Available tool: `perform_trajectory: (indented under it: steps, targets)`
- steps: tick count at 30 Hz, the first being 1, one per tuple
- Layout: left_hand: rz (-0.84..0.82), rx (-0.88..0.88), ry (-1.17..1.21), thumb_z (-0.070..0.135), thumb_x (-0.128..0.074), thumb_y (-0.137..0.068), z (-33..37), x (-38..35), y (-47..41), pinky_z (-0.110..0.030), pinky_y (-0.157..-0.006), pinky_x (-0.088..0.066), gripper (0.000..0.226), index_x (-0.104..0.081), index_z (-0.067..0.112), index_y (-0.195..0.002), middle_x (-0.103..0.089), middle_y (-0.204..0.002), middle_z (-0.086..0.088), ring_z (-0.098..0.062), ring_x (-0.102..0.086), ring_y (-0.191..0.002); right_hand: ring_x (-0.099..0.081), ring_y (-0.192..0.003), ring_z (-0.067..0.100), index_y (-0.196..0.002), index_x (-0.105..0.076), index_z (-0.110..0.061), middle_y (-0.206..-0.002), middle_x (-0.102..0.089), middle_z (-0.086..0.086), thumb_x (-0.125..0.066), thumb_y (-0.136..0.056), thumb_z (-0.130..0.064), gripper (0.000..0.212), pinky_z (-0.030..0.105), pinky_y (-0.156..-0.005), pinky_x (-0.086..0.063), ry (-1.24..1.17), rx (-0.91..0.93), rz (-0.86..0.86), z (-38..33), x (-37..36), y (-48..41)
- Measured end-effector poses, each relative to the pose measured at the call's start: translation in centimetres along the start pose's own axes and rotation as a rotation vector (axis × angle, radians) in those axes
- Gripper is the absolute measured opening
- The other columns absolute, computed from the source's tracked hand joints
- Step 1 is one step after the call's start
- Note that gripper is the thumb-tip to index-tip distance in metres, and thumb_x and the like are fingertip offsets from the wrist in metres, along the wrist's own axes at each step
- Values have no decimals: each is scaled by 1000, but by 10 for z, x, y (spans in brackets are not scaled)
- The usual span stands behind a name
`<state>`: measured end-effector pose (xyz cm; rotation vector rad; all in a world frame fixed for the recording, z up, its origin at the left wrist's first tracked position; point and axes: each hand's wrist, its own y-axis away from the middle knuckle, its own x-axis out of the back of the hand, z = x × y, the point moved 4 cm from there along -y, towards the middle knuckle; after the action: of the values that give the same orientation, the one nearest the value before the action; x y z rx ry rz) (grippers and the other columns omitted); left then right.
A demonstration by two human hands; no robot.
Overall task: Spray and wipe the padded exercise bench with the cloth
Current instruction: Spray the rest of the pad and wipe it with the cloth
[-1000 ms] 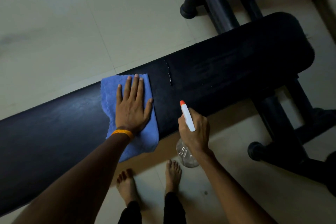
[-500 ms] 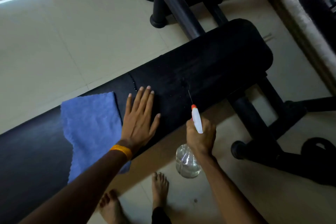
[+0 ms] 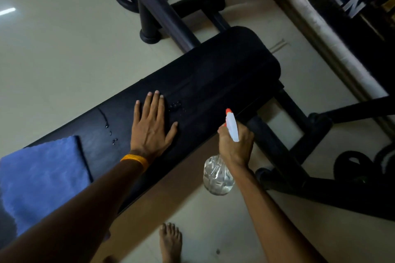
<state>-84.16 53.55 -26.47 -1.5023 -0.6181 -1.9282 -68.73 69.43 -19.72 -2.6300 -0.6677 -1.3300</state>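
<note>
A clear, partly filled spray bottle [image 3: 218, 174] was gripped by the right hand [image 3: 235, 145]; the left hand [image 3: 150, 128] was spread flat on the bench [image 3: 224, 74].

The far end of the padded bench [image 3: 235, 66] is lying bare, open to a sweep. The left hand [image 3: 150, 126] is pressing flat mid-pad, blocking that stretch, and the blue cloth [image 3: 42, 177] is covering the near end. The black frame uprights [image 3: 164, 19] are crowding the far side; the spray bottle [image 3: 220, 168] is hanging off the near edge.
</note>
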Motion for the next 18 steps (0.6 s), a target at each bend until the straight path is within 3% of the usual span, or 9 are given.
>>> perform_trajectory:
  steps: [2, 5, 8, 10, 14, 16, 18]
  targets:
    - [4, 5, -20, 57, -29, -98, 1, -3, 1, -54, -127, -10, 83, -26, -1, -157, -23, -166, -18, -32, -16, -156, -41, -46, 17, -64, -52, -12, -51, -43, -1, -56, -80, -16, 17, 31, -48, -34, 9, -8, 25, -1, 3, -17]
    - [16, 4, -31, 57, -31, -98, 0, -2, 1, -53, -127, -9, 83, -26, -1, -157, -23, -167, -17, -31, -15, -156, -34, -45, 11, -83, -64, -9, -51, -38, -6, -53, -80, -15, 12, 26, -48, -25, 29, 4, 56, -3, 8, -32]
    - [30, 8, -26, 57, -32, -98, 1, -1, 0, -54, -127, -9, 83, -27, -1, -157, -23, -167, -17, -31, -15, -157, -46, -54, 20, -93, -68, -11, -60, -52, 0, -48, -78, -26, 28, 29, -58, -36, -2, 5, 103, -1, 14, -40]
    - [39, 11, -18, 56, -33, -97, 0, -1, 1, -54, -127, -9, 83, -27, -1, -157, -23, -166, -17, -31, -15, -157, -54, -66, 24, -111, -68, -13, -75, -65, 5, -47, -81, -28, 40, 29, -64, -37, 21, 24, 114, 2, 18, -42]
    - [42, 10, -27, 56, -35, -96, 1, -2, 1, -55, -126, -10, 83, -28, 0, -157, -24, -166, -17, -31, -16, -156, -60, -78, 31, -126, -64, -16, -85, -67, 8, -53, -88, -18, 39, 28, -68, -35, 41, -19, 96, 10, 21, -46]
    - [43, 11, -25, 56, -34, -96, 1, -1, 1, -54, -127, -8, 83, -27, 0, -157, -24, -166, -16, -30, -15, -157, -55, -69, 29, -118, -66, -18, -79, -65, 9, -50, -88, -19, 35, 29, -66, -34, 91, -40, 59, 12, 18, -44]
    - [45, 11, -25, 57, -34, -96, 1, -2, 1, -54, -127, -8, 83, -27, 0, -157, -24, -166, -16, -30, -15, -157, -42, -53, 17, -94, -66, -16, -60, -53, 1, -53, -86, -15, 15, 27, -57, -29, 79, -50, 50, 11, 16, -36]
